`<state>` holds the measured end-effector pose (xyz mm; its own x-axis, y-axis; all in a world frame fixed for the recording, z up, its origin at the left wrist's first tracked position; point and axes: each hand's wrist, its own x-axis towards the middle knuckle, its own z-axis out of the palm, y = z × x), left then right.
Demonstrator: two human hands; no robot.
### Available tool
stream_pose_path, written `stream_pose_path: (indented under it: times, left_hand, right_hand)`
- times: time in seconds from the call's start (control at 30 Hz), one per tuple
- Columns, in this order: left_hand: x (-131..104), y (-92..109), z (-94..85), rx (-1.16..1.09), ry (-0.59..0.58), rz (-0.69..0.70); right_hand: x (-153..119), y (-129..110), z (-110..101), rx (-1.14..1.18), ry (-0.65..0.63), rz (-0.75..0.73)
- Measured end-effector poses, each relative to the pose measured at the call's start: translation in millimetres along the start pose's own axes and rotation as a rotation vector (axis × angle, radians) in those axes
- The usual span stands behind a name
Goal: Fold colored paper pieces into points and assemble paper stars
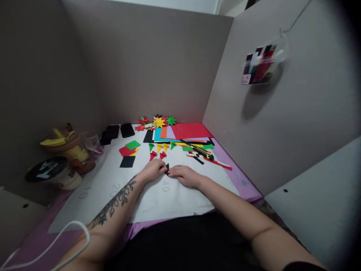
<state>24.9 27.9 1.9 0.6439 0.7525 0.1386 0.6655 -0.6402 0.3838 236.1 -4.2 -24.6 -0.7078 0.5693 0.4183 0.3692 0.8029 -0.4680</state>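
A small piece of black folded paper (pixel 167 169) lies between my hands on the white sheet, partly covered by my fingers. My left hand (pixel 154 169) grips its left side with curled fingers. From the right, my right hand (pixel 184 175) holds the other side, fingers pressed together on the paper. Just beyond my hands are red folded paper cones (pixel 152 155), with yellow folded cones (pixel 159 147) and green ones (pixel 151 147) in a row behind. Square papers in green (pixel 132 144), red, yellow and black (pixel 128 162) lie to the left.
Finished paper stars (pixel 159 122) sit at the back, beside stacked coloured sheets (pixel 191 130). A utility knife (pixel 201 151) and paper strips (pixel 222 164) lie at right. Pots (pixel 73 152) and a lidded tub (pixel 53 173) stand left. A white cable (pixel 84 229) crosses my left arm.
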Motion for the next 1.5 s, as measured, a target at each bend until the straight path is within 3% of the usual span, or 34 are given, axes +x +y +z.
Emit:
stream_pose_path:
  times: [0.23,0.57,0.87,1.5]
  left_hand:
    - [-2.0,-2.9,-5.4,-0.133,-0.045,0.070]
    - [1.4,3.4,1.3,0.017,-0.005,0.072]
    - [3.1,3.1,0.6,0.015,-0.009,0.058]
    - [11.2,-1.3,1.7,0.031,-0.080,0.048]
  right_hand:
    - [-0.7,-5.6,-3.9,-0.039,-0.007,-0.005]
    - [1.4,-3.9,-4.9,-0.143,-0.061,-0.059]
    - [-1.7,-4.1,-2.7,-0.019,-0.014,0.061]
    - [-1.9,-1.1,-2.0,0.002,-0.027,0.023]
